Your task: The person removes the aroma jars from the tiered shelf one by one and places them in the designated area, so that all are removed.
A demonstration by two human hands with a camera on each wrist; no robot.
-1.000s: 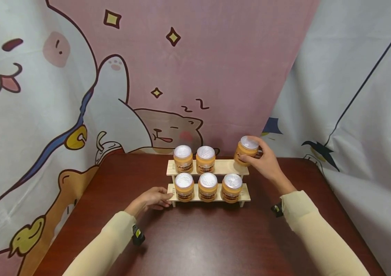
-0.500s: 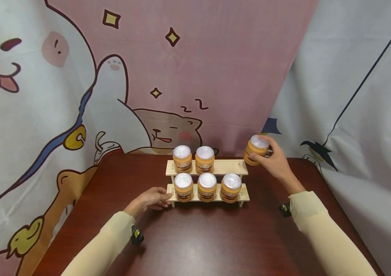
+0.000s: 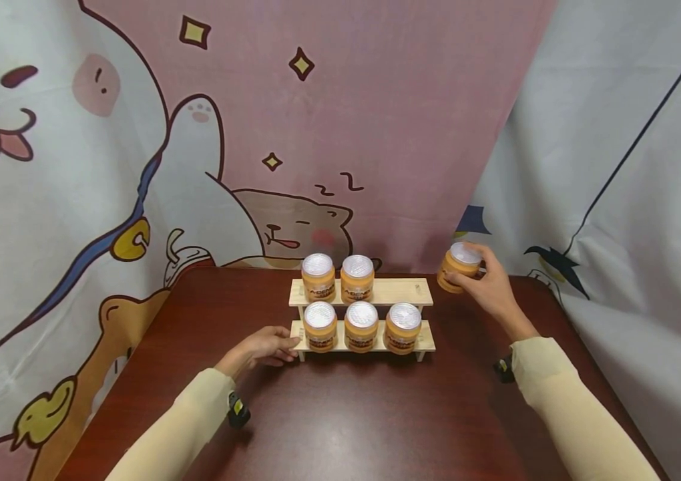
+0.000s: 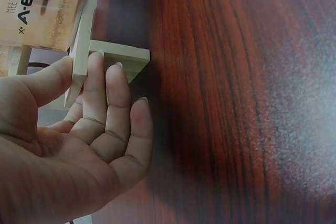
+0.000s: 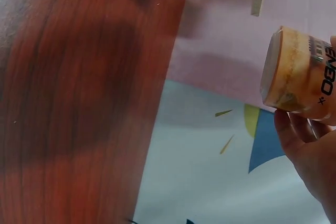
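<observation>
A two-tier pale wooden rack (image 3: 397, 292) stands on the table. Its lower tier bears three orange jars with clear lids, among them a front right jar (image 3: 402, 329); two more, including a back left jar (image 3: 319, 277), are on the left of the upper tier. My right hand (image 3: 493, 288) grips another orange jar (image 3: 457, 268) to the right of the rack, lifted above the table in the right wrist view. With thumb above and fingers below, my left hand (image 4: 89, 135) pinches the lower tier's left end, beside a labelled jar (image 4: 44, 11).
The dark red-brown table (image 3: 340, 407) reaches back to a cartoon-printed cloth (image 3: 400, 133), which hangs behind and along both sides. A black wrist camera (image 3: 238, 409) sits on the left wrist, another camera (image 3: 504, 369) on the right.
My right hand has carried its jar off the right end of the upper tier, out to the right and slightly down. The left hand has stayed at the rack.
</observation>
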